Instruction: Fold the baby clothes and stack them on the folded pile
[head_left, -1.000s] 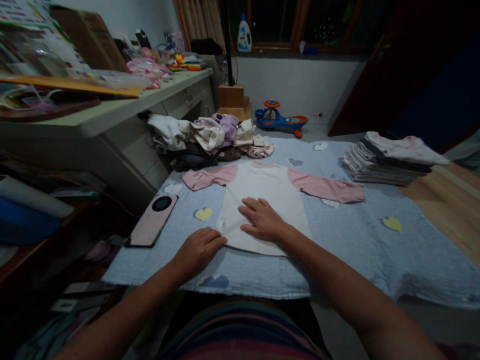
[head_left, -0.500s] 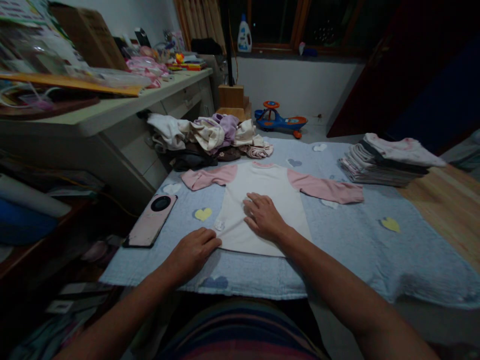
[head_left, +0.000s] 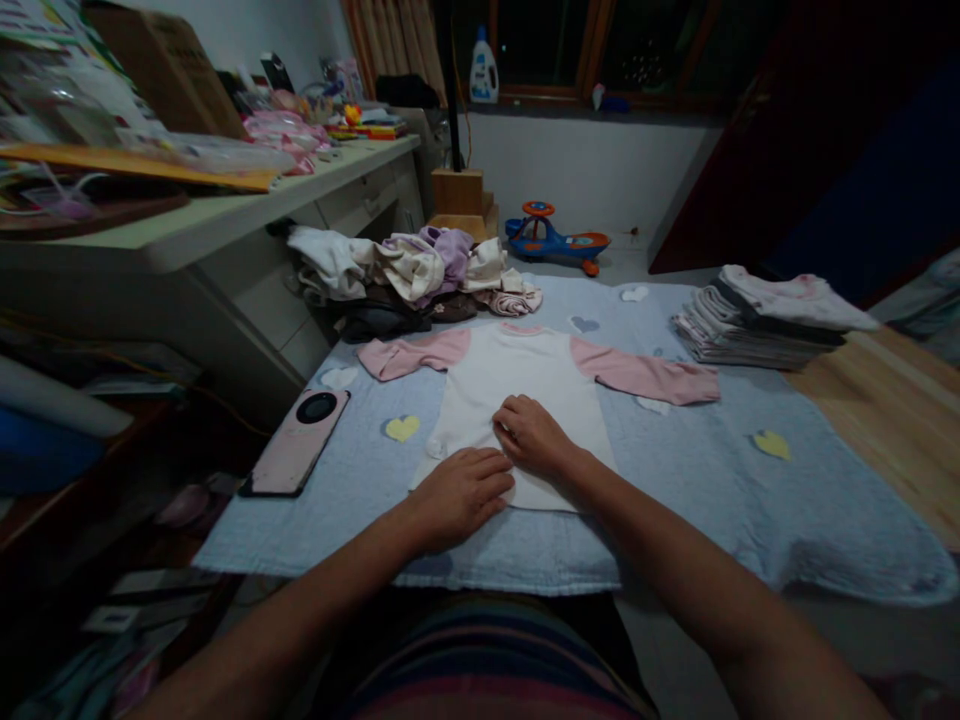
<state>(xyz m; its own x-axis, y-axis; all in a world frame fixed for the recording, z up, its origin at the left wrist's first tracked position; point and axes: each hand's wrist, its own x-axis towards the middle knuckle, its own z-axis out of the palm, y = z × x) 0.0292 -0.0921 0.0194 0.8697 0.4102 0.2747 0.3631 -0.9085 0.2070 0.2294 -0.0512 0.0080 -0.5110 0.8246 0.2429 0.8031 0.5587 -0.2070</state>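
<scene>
A small white shirt with pink sleeves (head_left: 525, 375) lies spread flat on a light blue blanket (head_left: 712, 480) dotted with hearts. My left hand (head_left: 461, 493) rests flat on the shirt's lower left hem, fingers together and stretched out. My right hand (head_left: 534, 436) lies on the shirt's lower middle with its fingers curled down onto the cloth. The two hands almost touch. Neither hand lifts the cloth.
A pink phone (head_left: 297, 452) lies at the blanket's left edge. A heap of unfolded clothes (head_left: 420, 272) sits beyond the shirt. A stack of folded clothes (head_left: 765, 318) stands at the right. A cluttered desk (head_left: 225, 215) runs along the left; a toy car (head_left: 553, 232) is on the floor.
My left hand slid right from the blanket edge onto the shirt's hem. My right hand drew back toward me and curled its fingers. The view shifted slightly.
</scene>
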